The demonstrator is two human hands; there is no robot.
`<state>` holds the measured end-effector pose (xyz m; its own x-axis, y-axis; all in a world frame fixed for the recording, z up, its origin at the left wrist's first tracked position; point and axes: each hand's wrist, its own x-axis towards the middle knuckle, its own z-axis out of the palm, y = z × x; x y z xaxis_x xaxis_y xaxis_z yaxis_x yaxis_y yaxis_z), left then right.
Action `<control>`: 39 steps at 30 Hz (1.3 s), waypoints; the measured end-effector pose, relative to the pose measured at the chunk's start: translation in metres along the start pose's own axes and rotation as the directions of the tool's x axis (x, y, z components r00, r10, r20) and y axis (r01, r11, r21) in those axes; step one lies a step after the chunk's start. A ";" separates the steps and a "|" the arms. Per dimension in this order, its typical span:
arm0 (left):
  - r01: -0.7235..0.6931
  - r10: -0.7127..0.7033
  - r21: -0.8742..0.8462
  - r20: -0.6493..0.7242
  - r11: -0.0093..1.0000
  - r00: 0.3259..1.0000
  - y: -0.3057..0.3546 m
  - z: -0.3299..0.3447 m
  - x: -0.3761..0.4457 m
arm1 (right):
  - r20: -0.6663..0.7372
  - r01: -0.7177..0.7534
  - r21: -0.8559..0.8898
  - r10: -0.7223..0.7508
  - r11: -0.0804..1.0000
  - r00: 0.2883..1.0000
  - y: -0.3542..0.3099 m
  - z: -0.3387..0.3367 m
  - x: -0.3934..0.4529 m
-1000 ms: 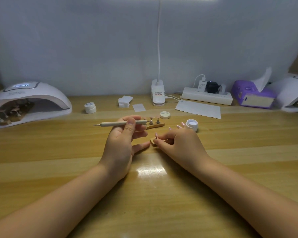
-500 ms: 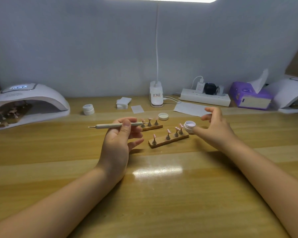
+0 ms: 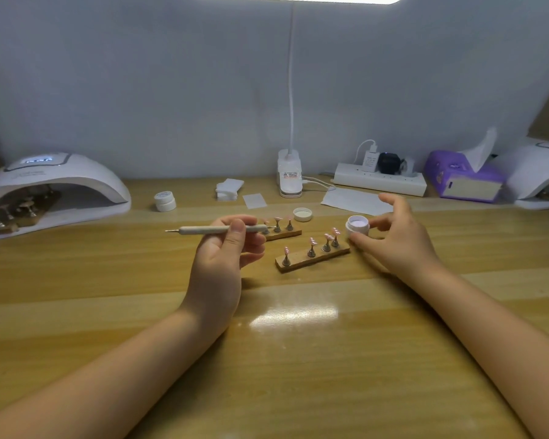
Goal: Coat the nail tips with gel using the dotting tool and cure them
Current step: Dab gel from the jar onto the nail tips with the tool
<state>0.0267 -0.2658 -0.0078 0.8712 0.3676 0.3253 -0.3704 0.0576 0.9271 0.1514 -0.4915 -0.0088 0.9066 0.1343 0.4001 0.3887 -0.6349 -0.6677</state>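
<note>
Left hand [image 3: 217, 258]: thumb and curled fingers pinch beige dotting tool [image 3: 219, 230], level, metal tip pointing left.
Right hand [image 3: 396, 240]: fingers spread, thumb and forefinger touching small open white gel jar [image 3: 357, 225] on wooden table [image 3: 298, 359].
Nail tips: 4 pink tips on near wooden strip holder [image 3: 313, 259], between the hands; jar just beside its right end.
Curing: white dome nail lamp [image 3: 49, 193] far left.

The surface [image 3: 298, 359] is glossy varnished wood. The nail stand [image 3: 311, 263] is rough wood with metal pegs. The jar [image 3: 357, 228] is smooth white plastic.
</note>
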 end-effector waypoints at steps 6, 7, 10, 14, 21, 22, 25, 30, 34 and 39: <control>-0.288 0.278 0.197 0.076 0.937 0.958 0.009 0.005 -0.011 | -0.075 0.313 0.114 -0.306 0.943 0.949 -0.046 0.005 -0.017; -0.322 0.311 0.214 0.083 0.922 0.947 0.011 0.006 -0.011 | -0.040 0.366 0.118 -0.364 0.923 0.930 -0.053 0.009 -0.023; -0.385 0.378 0.284 0.082 0.878 0.922 0.015 0.007 -0.011 | 0.040 0.449 0.139 -0.458 0.883 0.888 -0.066 0.017 -0.039; -0.427 0.409 0.372 0.130 0.824 0.903 0.016 0.005 -0.010 | 0.093 0.467 0.131 -0.480 0.874 0.872 -0.073 0.020 -0.049; -0.408 0.367 0.450 0.179 0.795 0.913 0.012 0.005 -0.010 | 0.100 0.498 0.121 -0.510 0.859 0.854 -0.080 0.020 -0.053; -0.410 0.368 0.454 0.182 0.791 0.912 0.013 0.005 -0.010 | 0.099 0.499 0.122 -0.511 0.858 0.854 -0.080 0.020 -0.053; -0.410 0.365 0.460 0.188 0.788 0.912 0.013 0.005 -0.010 | 0.100 0.503 0.120 -0.514 0.856 0.852 -0.080 0.021 -0.054; -0.404 0.356 0.490 0.193 0.773 0.914 0.011 0.005 -0.009 | 0.110 0.502 0.123 -0.515 0.856 0.850 -0.079 0.022 -0.054; -0.408 0.378 0.441 0.159 0.799 0.912 0.013 0.005 -0.010 | 0.096 0.485 0.126 -0.498 0.865 0.862 -0.078 0.022 -0.054; -0.245 0.248 0.233 0.015 0.941 0.969 0.018 0.008 -0.007 | 0.078 0.433 0.169 -0.450 0.885 0.890 -0.077 0.020 -0.052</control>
<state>0.0165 -0.2742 0.0081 0.7570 0.3563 0.5478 -0.4866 -0.2522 0.8364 0.0772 -0.4343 0.0097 0.6442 0.4647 0.6075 0.7647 -0.3753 -0.5239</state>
